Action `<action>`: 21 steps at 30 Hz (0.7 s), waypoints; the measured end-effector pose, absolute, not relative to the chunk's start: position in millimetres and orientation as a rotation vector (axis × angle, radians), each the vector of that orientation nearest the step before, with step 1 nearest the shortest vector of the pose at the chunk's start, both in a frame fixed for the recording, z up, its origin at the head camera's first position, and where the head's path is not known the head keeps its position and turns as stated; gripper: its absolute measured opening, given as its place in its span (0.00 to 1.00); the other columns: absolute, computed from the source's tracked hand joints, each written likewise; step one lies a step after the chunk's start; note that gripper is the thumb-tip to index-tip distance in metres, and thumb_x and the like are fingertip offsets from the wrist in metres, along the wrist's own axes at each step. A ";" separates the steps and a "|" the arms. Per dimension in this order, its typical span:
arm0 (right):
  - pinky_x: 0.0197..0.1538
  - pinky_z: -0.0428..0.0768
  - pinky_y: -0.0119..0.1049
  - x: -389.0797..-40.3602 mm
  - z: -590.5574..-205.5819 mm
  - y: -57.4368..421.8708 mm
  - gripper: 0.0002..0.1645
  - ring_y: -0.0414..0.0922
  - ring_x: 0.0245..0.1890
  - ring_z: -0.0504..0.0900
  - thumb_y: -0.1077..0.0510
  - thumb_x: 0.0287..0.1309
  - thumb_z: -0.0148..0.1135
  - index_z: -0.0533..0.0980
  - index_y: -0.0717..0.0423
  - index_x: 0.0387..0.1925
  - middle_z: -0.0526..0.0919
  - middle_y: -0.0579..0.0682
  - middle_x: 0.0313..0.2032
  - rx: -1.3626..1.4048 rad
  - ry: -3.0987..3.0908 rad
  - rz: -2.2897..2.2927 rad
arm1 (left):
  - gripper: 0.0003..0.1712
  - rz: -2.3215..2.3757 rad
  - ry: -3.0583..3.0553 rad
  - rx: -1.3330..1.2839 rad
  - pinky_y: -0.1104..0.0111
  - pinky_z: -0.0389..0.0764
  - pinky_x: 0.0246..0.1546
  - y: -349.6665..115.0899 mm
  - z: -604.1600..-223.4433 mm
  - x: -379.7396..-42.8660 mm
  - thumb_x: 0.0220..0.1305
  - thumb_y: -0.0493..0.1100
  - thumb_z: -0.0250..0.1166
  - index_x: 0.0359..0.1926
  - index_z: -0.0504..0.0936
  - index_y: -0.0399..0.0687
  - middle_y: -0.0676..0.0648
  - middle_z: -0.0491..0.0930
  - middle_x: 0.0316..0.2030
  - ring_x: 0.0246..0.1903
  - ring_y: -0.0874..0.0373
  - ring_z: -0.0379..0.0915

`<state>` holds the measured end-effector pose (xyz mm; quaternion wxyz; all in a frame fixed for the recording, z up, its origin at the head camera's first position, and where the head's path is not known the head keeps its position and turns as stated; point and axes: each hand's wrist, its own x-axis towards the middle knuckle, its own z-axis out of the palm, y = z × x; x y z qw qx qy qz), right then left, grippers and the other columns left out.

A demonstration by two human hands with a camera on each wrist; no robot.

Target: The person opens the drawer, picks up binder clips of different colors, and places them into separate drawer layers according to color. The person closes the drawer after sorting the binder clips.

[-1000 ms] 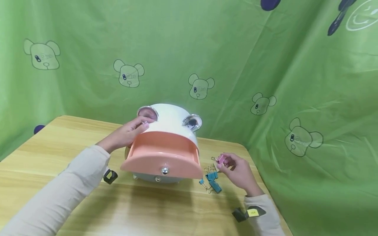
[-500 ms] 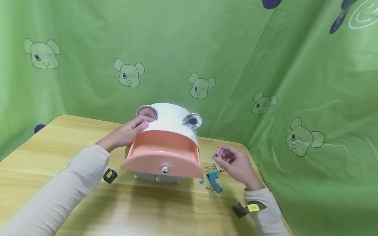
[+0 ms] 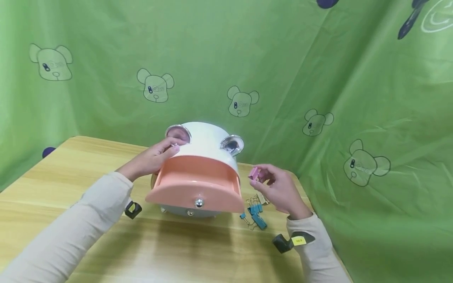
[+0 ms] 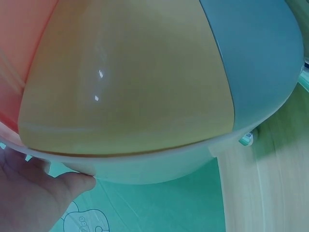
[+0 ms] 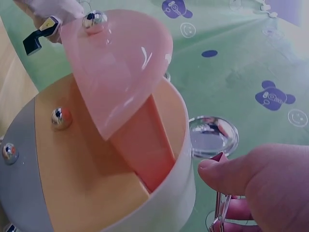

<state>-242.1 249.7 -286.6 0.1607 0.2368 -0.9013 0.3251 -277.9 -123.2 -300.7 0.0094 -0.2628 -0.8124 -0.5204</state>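
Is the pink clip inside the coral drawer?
No, the right fingers pinch the pink clip outside the coral drawer, to its right.

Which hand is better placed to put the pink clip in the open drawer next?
Probably the right hand: it pinches the pink clip in the air beside the open drawer. The left hand is occupied at the white cabinet, by one ear.

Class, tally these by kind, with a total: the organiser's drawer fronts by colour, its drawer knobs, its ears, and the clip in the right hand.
Pink drawer front: 1
Yellow-orange drawer front: 1
Grey-blue drawer front: 1
Silver knobs: 3
Ears: 2
Pink clip, in the right hand: 1
Total: 9
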 end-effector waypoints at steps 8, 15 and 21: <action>0.37 0.80 0.37 -240.4 -282.2 241.7 0.21 0.42 0.33 0.79 0.58 0.52 0.73 0.79 0.54 0.49 0.81 0.44 0.32 0.733 -2.554 0.943 | 0.23 -1.643 -2.519 -0.836 0.45 0.75 0.52 -122.2 -303.8 -280.0 0.76 0.52 0.45 0.66 0.66 0.50 0.35 0.61 0.67 0.56 0.37 0.70; 0.37 0.79 0.38 -241.8 -281.8 235.5 0.21 0.42 0.34 0.78 0.58 0.52 0.73 0.79 0.56 0.49 0.81 0.45 0.32 0.738 -2.574 0.972 | 0.23 -1.639 -2.508 -0.845 0.46 0.75 0.52 -123.2 -304.6 -280.9 0.77 0.52 0.45 0.66 0.66 0.49 0.36 0.62 0.67 0.56 0.37 0.70; 0.36 0.80 0.37 -243.3 -282.6 231.3 0.22 0.42 0.33 0.79 0.59 0.51 0.73 0.79 0.57 0.49 0.81 0.45 0.32 0.760 -2.562 0.966 | 0.23 -1.661 -2.508 -0.830 0.48 0.79 0.47 -124.6 -304.1 -280.9 0.76 0.52 0.46 0.66 0.66 0.51 0.37 0.62 0.66 0.54 0.38 0.72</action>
